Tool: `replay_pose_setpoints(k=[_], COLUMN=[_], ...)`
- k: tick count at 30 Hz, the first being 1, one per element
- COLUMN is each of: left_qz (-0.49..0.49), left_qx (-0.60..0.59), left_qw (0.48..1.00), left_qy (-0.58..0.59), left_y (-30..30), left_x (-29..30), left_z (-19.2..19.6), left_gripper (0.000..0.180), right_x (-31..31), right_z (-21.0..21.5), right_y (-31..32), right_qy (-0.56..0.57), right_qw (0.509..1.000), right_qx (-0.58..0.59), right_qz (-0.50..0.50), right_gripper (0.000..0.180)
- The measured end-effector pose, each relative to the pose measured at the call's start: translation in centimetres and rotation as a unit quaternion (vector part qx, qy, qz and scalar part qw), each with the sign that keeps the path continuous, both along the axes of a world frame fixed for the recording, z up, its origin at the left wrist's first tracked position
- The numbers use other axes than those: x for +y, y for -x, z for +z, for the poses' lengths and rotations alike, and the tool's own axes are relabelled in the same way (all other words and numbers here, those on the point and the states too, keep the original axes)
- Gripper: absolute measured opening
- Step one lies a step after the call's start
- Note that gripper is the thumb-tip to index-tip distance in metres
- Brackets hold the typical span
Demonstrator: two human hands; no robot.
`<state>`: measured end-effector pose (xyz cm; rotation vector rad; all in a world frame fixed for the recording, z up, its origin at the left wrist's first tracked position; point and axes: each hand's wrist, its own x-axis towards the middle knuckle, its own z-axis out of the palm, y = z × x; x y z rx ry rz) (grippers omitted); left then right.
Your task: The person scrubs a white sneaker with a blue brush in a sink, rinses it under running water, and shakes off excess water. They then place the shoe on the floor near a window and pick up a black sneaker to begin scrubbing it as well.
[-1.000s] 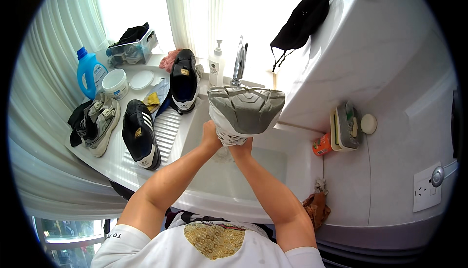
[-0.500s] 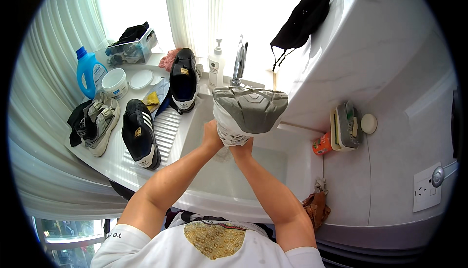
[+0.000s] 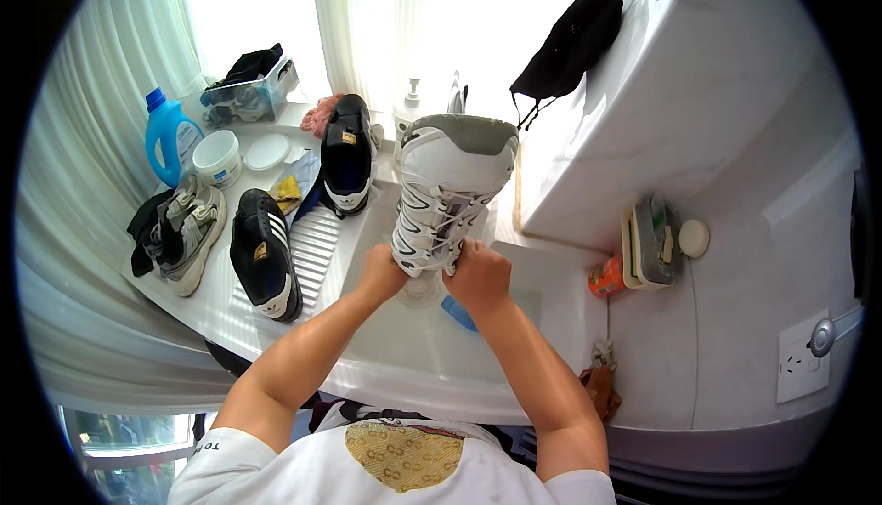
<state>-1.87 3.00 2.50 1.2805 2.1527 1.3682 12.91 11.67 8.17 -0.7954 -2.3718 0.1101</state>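
A white lace-up sneaker (image 3: 446,183) with a grey toe rim stands toe-up over the white sink (image 3: 404,349). My left hand (image 3: 382,271) grips its lower left side by the heel opening, and my right hand (image 3: 480,275) grips the lower right side. Its upper and laces face me; the sole is turned away. Below the right hand, a blue object (image 3: 458,313) lies in the basin, its kind unclear. Behind the shoe's toe, the chrome faucet (image 3: 457,94) is mostly hidden.
Left of the basin are two black sneakers (image 3: 261,257), grey sneakers (image 3: 195,234), a white tub (image 3: 218,158), a blue detergent bottle (image 3: 165,137) and a clear bin (image 3: 266,91). A pump bottle (image 3: 409,105) stands behind. A black mask (image 3: 571,41) hangs at the right wall.
The sneaker has tipped from showing its grey sole to showing its laced upper. My right hand has moved right and the hands are further apart. The blue object has come into view.
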Motion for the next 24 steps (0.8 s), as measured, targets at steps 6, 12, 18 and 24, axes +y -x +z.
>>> replay_pose_setpoints(k=[6, 12, 18, 24], left_qz=[0.031, 0.017, -0.018, -0.025], left_qx=[0.181, 0.177, 0.132, 0.094], left_qw=[0.983, 0.984, 0.991, 0.991], left_qy=[0.010, 0.004, 0.004, 0.092], left_y=[-1.9, 0.7, 1.0, 0.2], left_x=[-3.1, -5.0, -5.9, -6.4], left_z=[7.3, 3.5, 2.6, 1.1], left_gripper=[0.026, 0.019, 0.014, 0.013], right_x=[-0.8, -2.3, -3.8, -4.6], right_z=[0.8, 1.2, -0.3, -1.5], right_y=[0.0, 1.1, 1.0, 0.3], right_qy=[0.017, 0.039, 0.097, 0.132], right_qw=[1.000, 0.996, 0.992, 0.983], right_qx=[-0.022, -0.048, -0.070, -0.123], right_qz=[0.006, 0.062, 0.047, 0.018], right_gripper=[0.024, 0.020, 0.019, 0.020])
